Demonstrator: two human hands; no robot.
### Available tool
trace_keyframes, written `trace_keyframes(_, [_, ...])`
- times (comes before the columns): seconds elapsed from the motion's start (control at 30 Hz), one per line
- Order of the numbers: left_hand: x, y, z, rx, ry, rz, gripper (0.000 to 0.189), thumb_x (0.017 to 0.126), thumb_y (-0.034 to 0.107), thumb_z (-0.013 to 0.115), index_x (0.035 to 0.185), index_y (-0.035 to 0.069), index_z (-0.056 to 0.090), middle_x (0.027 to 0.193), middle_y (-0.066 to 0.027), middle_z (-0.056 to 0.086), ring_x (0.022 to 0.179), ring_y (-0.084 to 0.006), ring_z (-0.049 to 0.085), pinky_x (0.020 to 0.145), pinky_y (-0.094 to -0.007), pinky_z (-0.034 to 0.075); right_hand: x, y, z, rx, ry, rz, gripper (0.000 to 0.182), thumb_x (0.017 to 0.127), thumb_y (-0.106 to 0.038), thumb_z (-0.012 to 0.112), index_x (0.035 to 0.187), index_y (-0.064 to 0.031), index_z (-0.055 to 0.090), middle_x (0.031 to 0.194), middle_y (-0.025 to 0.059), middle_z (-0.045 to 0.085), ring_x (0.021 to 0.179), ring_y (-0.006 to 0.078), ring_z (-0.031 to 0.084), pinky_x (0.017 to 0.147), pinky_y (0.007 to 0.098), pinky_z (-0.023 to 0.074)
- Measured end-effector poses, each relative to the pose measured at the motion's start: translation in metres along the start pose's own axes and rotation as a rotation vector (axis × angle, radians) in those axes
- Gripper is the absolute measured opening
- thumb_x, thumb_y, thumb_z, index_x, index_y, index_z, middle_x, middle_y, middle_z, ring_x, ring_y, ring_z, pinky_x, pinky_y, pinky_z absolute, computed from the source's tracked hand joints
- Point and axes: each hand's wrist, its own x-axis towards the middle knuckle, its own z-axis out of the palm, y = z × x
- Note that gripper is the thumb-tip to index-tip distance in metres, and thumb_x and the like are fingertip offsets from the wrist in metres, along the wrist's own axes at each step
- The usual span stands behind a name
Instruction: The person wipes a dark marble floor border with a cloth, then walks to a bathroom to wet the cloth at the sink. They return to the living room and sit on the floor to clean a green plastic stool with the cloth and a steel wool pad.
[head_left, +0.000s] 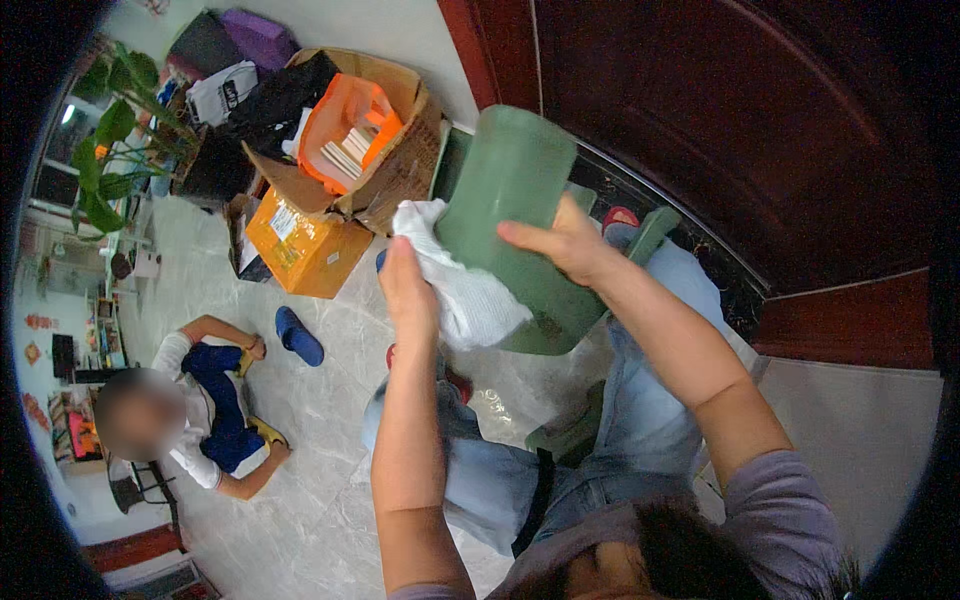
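Observation:
My right hand (562, 244) grips the near edge of a curved green panel (510, 180), probably plastic, with the thumb lying across its face. My left hand (409, 289) holds a white ribbed cloth (472, 296) against the panel's left side. The cloth hangs over the panel's lower left part, and the fingers of this hand are mostly hidden behind it. Both hands are raised above the floor, in front of my knees. Another green piece (652, 232) shows beside my foot on the right, and a darker green one (570, 431) lies between my legs.
A large open carton (416, 90) holds an orange bag (352, 135). In front of it stands a smaller taped carton (307, 244). A blue slipper (298, 336) lies on the tiled floor. A person (202, 412) squats at left. A dark red door (712, 135) rises at right.

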Motion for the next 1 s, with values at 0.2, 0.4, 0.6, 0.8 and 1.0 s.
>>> trace_keyframes(0.2, [0.0, 0.024, -0.027, -1.318, -0.252, 0.008, 0.049, 0.097, 0.034, 0.022, 0.134, 0.005, 0.034, 0.141, -0.0138, 0.034, 0.13, -0.0331, 0.029, 0.11, -0.0522, 0.016, 0.004, -0.024, -0.033, 0.261, 0.109, 0.037, 0.041, 0.083, -0.015, 0.063, 0.117, 0.0002, 0.047, 0.108, 0.0101, 0.057, 0.097, 0.0193, 0.057, 0.085, 0.0345, 0.0469])
trace_keyframes(0.4, [-0.006, 0.023, -0.025, -1.346, -0.433, 0.002, 0.048, 0.096, 0.034, 0.025, 0.135, 0.007, 0.035, 0.141, -0.0116, 0.034, 0.131, -0.0326, 0.028, 0.109, -0.055, 0.014, 0.004, -0.026, -0.032, 0.305, 0.161, -0.007, 0.041, 0.085, -0.018, 0.061, 0.119, -0.0011, 0.046, 0.11, 0.0093, 0.056, 0.102, 0.0203, 0.055, 0.088, 0.0351, 0.0458])
trace_keyframes(0.6, [-0.008, 0.031, -0.019, -1.345, -0.415, -0.029, 0.055, 0.093, 0.045, 0.029, 0.135, 0.009, 0.035, 0.141, -0.0112, 0.034, 0.13, -0.0336, 0.03, 0.106, -0.0595, 0.015, 0.006, -0.033, -0.041, 0.311, 0.202, -0.014, 0.04, 0.084, -0.022, 0.063, 0.115, -0.0007, 0.05, 0.106, 0.0081, 0.059, 0.096, 0.0189, 0.058, 0.085, 0.0338, 0.0461])
trace_keyframes(0.8, [-0.008, 0.035, -0.017, -1.283, -0.367, -0.061, 0.063, 0.09, 0.053, 0.034, 0.137, 0.011, 0.032, 0.138, -0.0141, 0.038, 0.123, -0.0348, 0.039, 0.105, -0.0545, 0.023, 0.009, -0.036, -0.055, 0.36, 0.167, 0.0, 0.037, 0.088, -0.025, 0.058, 0.115, -0.0007, 0.051, 0.106, 0.0085, 0.059, 0.095, 0.0189, 0.059, 0.085, 0.0349, 0.0473])
trace_keyframes(1.0, [0.016, -0.001, -0.027, -0.966, 0.049, -0.091, 0.054, 0.092, 0.049, 0.034, 0.122, 0.005, 0.044, 0.119, -0.0153, 0.053, 0.102, -0.0317, 0.054, 0.084, -0.0428, 0.045, 0.019, -0.046, -0.064, 0.696, 0.183, 0.012, 0.044, 0.093, -0.036, 0.046, 0.119, -0.0009, 0.049, 0.115, 0.0138, 0.056, 0.105, 0.0273, 0.055, 0.088, 0.0424, 0.0465])
